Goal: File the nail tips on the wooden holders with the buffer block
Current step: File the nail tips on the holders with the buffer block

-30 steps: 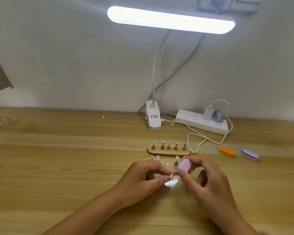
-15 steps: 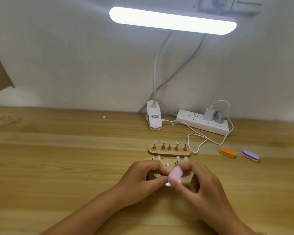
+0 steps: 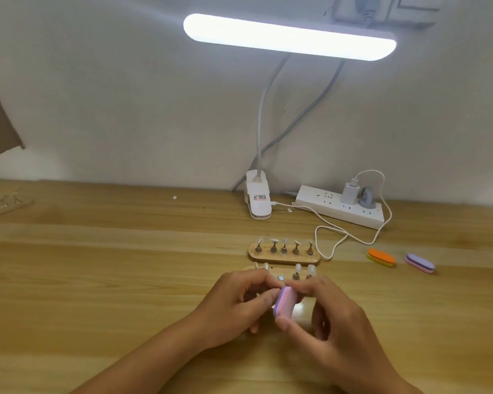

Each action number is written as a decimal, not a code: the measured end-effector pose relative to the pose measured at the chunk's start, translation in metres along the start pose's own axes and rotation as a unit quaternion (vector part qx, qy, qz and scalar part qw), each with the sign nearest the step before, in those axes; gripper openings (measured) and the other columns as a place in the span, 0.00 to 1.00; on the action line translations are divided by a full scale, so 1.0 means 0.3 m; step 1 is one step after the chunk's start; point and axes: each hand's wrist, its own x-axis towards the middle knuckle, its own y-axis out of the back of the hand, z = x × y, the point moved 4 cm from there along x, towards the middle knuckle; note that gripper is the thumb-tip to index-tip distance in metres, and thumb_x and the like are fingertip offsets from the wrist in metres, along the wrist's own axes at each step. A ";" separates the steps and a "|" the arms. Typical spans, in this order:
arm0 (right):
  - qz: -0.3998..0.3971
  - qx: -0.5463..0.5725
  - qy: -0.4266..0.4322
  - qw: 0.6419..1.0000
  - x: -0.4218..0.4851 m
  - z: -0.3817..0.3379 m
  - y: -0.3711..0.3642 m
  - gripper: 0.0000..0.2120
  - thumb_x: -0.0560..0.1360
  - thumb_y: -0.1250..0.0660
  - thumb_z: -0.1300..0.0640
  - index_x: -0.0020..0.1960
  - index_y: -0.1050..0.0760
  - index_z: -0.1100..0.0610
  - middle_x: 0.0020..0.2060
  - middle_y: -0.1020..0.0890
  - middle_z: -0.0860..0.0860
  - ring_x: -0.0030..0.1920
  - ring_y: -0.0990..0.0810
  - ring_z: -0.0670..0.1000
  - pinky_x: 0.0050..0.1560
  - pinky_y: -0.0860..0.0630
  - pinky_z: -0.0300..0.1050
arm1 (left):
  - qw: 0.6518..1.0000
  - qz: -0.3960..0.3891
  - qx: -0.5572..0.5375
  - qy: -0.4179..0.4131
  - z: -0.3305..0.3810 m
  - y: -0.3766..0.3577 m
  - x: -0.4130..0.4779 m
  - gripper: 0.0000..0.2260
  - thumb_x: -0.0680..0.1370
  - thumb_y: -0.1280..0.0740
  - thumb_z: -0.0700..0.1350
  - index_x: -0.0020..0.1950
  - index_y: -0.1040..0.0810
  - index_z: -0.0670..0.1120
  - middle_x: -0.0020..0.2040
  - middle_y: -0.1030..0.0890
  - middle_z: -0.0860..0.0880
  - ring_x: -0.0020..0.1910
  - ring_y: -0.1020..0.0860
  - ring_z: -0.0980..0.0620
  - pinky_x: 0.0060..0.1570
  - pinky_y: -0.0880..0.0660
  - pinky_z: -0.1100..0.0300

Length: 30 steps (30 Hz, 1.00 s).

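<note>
We pinch the pink-and-purple buffer block [image 3: 284, 304] narrowly in our right hand [image 3: 333, 322], just in front of the near wooden holder [image 3: 279, 273]; our left hand [image 3: 234, 305] curls beside it, its hold hidden. Behind the holder, the lamp clip [image 3: 258, 201] label is unreadable; bare table [image 3: 97, 280] spreads left

Colours as I read them off the head feed:
- Buffer block [image 3: 284, 304]: pink face, purple layer along one edge.
- Orange buffer [image 3: 381, 257]: yellow underside.
- Lilac buffer [image 3: 419, 262]: pink base.
- Far wooden holder [image 3: 282, 256] and near wooden holder [image 3: 285, 271]: pale tan.
- Pegs [image 3: 273, 248]: dark metallic.
- Nail tips [image 3: 298, 267]: whitish-clear.
- Table [image 3: 111, 280]: light wood, long grain bands.
- Power strip [image 3: 325, 204], lamp [image 3: 289, 36], cable [image 3: 332, 250]: white.
- One plug [image 3: 367, 199]: grey.
</note>
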 end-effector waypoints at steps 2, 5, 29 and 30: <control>0.039 -0.002 -0.041 0.998 0.010 0.031 0.026 0.16 0.67 0.24 0.43 0.53 0.22 0.44 0.44 0.21 0.39 0.27 0.29 0.45 0.30 0.30 0.39 | 1.000 -0.003 -0.009 0.003 0.003 -0.004 -0.001 0.05 0.81 0.34 0.41 0.50 0.18 0.44 0.40 0.16 0.51 0.27 0.24 0.55 0.27 0.28 0.60; 0.032 -0.037 -0.028 0.998 0.004 0.022 0.015 0.16 0.67 0.24 0.43 0.53 0.22 0.44 0.43 0.22 0.39 0.28 0.28 0.42 0.29 0.29 0.38 | 1.000 0.000 0.000 0.007 0.001 -0.003 -0.002 0.06 0.81 0.34 0.41 0.49 0.18 0.45 0.39 0.17 0.52 0.27 0.25 0.55 0.27 0.28 0.59; 0.035 -0.011 -0.055 0.998 0.008 0.029 0.018 0.19 0.68 0.32 0.33 0.52 0.22 0.44 0.42 0.21 0.40 0.27 0.28 0.46 0.31 0.32 0.38 | 1.000 -0.008 -0.004 0.000 -0.003 -0.006 -0.001 0.07 0.80 0.35 0.45 0.50 0.18 0.44 0.42 0.15 0.51 0.30 0.22 0.52 0.28 0.27 0.60; 0.019 -0.021 -0.038 0.999 0.005 0.015 0.009 0.18 0.68 0.32 0.35 0.52 0.22 0.44 0.42 0.21 0.40 0.26 0.28 0.46 0.30 0.32 0.37 | 1.000 -0.006 0.009 -0.002 -0.006 -0.004 -0.001 0.07 0.80 0.35 0.44 0.50 0.18 0.45 0.41 0.16 0.51 0.29 0.24 0.51 0.29 0.27 0.59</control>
